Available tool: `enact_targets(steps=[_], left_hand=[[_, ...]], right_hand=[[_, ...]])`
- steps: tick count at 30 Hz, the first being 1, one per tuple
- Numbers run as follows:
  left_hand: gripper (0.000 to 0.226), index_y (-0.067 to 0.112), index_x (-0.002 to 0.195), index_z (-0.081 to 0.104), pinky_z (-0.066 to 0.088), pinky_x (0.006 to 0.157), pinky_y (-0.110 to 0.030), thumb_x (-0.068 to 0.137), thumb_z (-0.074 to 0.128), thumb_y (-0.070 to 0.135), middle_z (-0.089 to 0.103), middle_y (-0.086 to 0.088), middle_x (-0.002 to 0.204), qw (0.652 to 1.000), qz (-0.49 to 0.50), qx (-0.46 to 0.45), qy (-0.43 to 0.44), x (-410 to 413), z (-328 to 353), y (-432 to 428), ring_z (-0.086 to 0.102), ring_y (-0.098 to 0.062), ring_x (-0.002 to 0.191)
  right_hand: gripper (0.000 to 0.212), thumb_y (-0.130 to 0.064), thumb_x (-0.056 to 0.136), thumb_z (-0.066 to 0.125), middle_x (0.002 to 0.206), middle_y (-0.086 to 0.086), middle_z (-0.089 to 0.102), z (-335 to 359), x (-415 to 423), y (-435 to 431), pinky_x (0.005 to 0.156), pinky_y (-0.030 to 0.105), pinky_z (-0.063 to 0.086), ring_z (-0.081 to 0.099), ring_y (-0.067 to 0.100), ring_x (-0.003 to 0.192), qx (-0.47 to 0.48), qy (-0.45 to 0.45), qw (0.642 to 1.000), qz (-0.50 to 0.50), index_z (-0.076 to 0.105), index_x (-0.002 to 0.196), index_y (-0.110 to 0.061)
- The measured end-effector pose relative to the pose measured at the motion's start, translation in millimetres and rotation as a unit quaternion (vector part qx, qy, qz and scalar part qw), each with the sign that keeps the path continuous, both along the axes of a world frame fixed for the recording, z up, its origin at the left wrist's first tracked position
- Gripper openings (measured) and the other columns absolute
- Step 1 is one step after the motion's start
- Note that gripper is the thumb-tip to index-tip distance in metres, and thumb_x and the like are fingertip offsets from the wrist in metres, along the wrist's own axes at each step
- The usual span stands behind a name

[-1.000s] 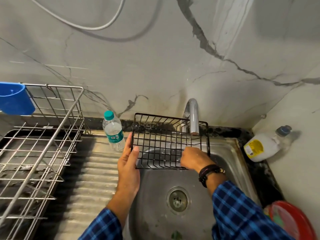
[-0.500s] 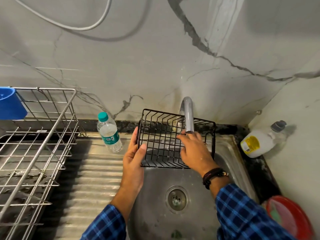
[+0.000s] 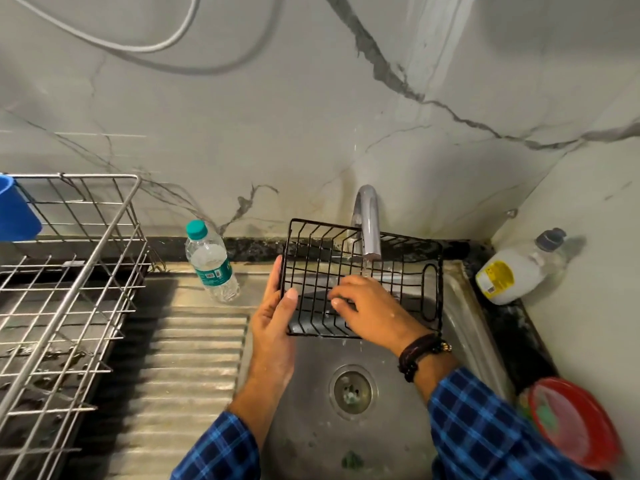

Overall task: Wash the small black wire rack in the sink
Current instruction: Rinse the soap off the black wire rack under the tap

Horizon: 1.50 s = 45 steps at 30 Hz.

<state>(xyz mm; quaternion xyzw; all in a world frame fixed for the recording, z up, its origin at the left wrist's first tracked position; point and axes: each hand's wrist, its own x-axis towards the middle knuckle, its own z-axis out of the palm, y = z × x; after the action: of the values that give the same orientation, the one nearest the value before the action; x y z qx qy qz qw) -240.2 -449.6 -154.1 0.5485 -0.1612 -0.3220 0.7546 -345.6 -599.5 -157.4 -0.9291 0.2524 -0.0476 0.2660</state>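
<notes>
Black wire rack [image 3: 398,271] held under the running tap [image 3: 369,223], over the back of the sink [image 3: 311,393].

The left hand [image 3: 273,317] grips the rack's left edge, thumb on the near side and fingers behind. The right hand [image 3: 374,310] lies inside the rack with fingers bent and their tips on the wires; whether they clasp a wire cannot be told. Water falls just beyond its knuckles.

A small black wire rack [image 3: 401,268], rectangular with a looped handle at its right end, is held tilted above the back of a steel sink [image 3: 311,427], open side toward the camera. It appears wet, with drops falling from its near edge.
</notes>
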Motion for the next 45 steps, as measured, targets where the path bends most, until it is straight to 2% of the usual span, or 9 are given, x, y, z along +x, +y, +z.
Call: enact_targets(steps=[5,9,13,17,23,30,36,40,45], left_hand=[[0.064,0.021,0.155,0.037,0.047,0.107,-0.037,0.094,0.056,0.018,0.066,0.003,0.137,1.000,-0.028,0.004,0.005,-4,-1,1,0.059,-0.019,0.131],[0.074,0.024,0.154,0.042,0.020,0.123,-0.057,0.089,0.071,0.043,0.042,-0.007,0.159,1.000,-0.005,-0.010,-0.003,2,5,3,0.034,-0.024,0.150],[0.073,0.026,0.155,0.039,0.023,0.122,-0.057,0.090,0.069,0.040,0.041,-0.005,0.160,0.999,-0.017,-0.020,-0.019,5,12,-1,0.036,-0.023,0.149],[0.067,0.022,0.155,0.038,0.030,0.121,-0.049,0.092,0.060,0.024,0.047,-0.001,0.156,0.999,-0.018,-0.041,-0.006,8,5,-3,0.043,-0.019,0.144],[0.077,0.011,0.150,0.046,0.049,0.103,-0.026,0.082,0.074,0.031,0.056,-0.005,0.148,0.999,0.013,-0.045,0.025,17,-7,15,0.056,-0.013,0.133],[0.061,0.014,0.150,0.045,0.054,0.090,-0.021,0.091,0.062,0.014,0.066,-0.004,0.137,0.997,-0.016,-0.030,0.076,0,-27,37,0.063,-0.015,0.125],[0.064,0.014,0.149,0.047,0.037,0.112,-0.039,0.088,0.065,0.021,0.062,-0.006,0.141,0.993,-0.025,-0.003,0.115,-16,-29,21,0.059,-0.017,0.129],[0.051,0.003,0.138,0.058,0.046,0.101,-0.037,0.089,0.059,0.018,0.073,-0.011,0.122,0.981,-0.011,-0.003,0.194,-28,-24,3,0.067,-0.023,0.118],[0.036,0.001,0.121,0.065,0.056,0.056,-0.023,0.089,0.057,0.015,0.071,-0.002,0.064,0.975,-0.004,-0.009,0.222,-35,-25,-4,0.069,-0.012,0.059]], right_hand=[[0.047,-0.052,0.102,0.035,0.149,-0.006,0.045,10,-1,-1,0.114,0.047,0.035,0.038,0.019,0.140,0.027,0.163,0.985,0.049,0.051,0.141,-0.030],[0.048,-0.050,0.103,0.038,0.163,-0.012,0.020,19,-13,2,0.123,0.036,0.012,0.013,0.010,0.152,0.080,0.137,0.986,0.049,0.046,0.147,-0.032],[0.038,-0.049,0.101,0.046,0.115,-0.012,0.072,15,-25,1,0.096,0.031,0.053,0.066,-0.001,0.101,0.052,-0.021,0.994,-0.098,0.077,0.098,-0.026],[0.025,-0.038,0.100,0.050,0.098,-0.007,0.069,10,-19,-10,0.073,0.031,0.057,0.065,0.009,0.082,-0.001,-0.027,0.981,-0.192,0.071,0.097,-0.024],[0.058,-0.027,0.099,0.053,0.161,0.012,0.015,4,5,-9,0.111,0.046,0.043,0.022,0.033,0.148,-0.014,0.021,0.969,-0.245,0.031,0.152,-0.016],[0.091,-0.062,0.098,0.037,0.153,0.014,-0.042,-1,33,41,0.114,0.068,0.000,-0.030,0.047,0.143,0.139,0.219,0.958,-0.125,-0.021,0.155,-0.021],[0.068,-0.034,0.103,0.045,0.166,0.003,-0.014,-5,22,41,0.121,0.055,0.000,-0.015,0.027,0.152,0.062,0.126,0.989,-0.038,0.007,0.159,-0.025],[0.050,-0.029,0.103,0.048,0.159,-0.009,0.034,8,13,22,0.119,0.038,0.028,0.033,0.013,0.145,0.087,0.116,0.988,0.057,0.038,0.151,-0.033],[0.022,-0.030,0.101,0.050,0.103,-0.001,0.069,11,-16,-21,0.073,0.026,0.048,0.065,0.017,0.097,0.132,0.031,0.958,-0.251,0.070,0.104,-0.022]])
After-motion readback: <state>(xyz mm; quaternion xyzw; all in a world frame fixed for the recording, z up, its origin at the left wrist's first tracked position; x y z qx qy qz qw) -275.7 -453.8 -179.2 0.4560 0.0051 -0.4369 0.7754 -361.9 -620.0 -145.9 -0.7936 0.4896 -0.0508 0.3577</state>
